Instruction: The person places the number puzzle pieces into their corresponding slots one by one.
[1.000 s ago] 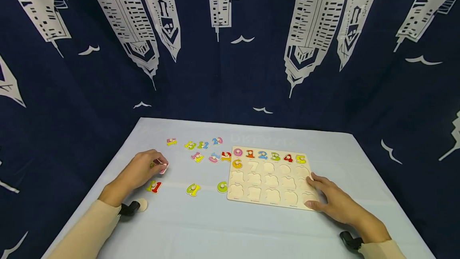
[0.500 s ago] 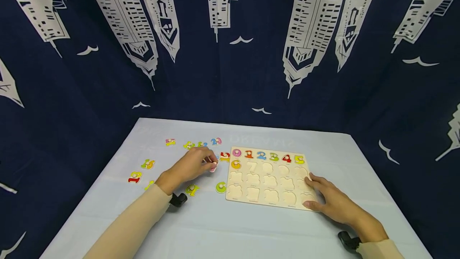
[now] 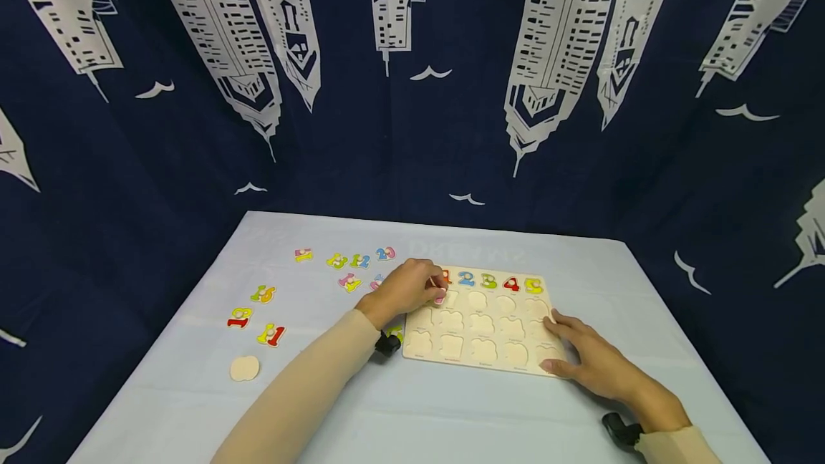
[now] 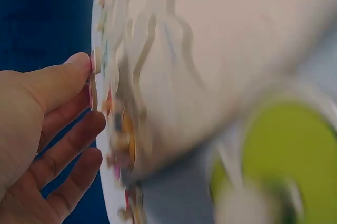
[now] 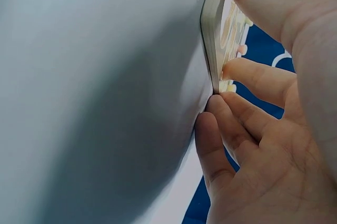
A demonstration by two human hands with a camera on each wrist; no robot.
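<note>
My left hand (image 3: 407,289) is over the upper left of the wooden number puzzle board (image 3: 467,336). Its thumb and fingers pinch a small pink puzzle piece (image 3: 440,300), seen edge-on in the left wrist view; its number is hidden. Red 1, blue 2 (image 3: 466,278), green 3, red 4 (image 3: 511,284) and yellow-green 5 sit in the top row. The hand covers the row's left end. At the board's right edge rests my right hand (image 3: 596,367), thumb on the near corner and relaxed fingers along the side.
Several number pieces lie left of the board, among them a yellow-and-red 11 (image 3: 271,335) and a blue-and-pink 20 (image 3: 385,253). A piece lies blank side up (image 3: 245,369) nearer the front. A green piece (image 4: 284,150) shows large and blurred beside the board.
My left hand has carried the pink piece rightward from the left side of the table to above the board. The right hand stays at the board's edge.
</note>
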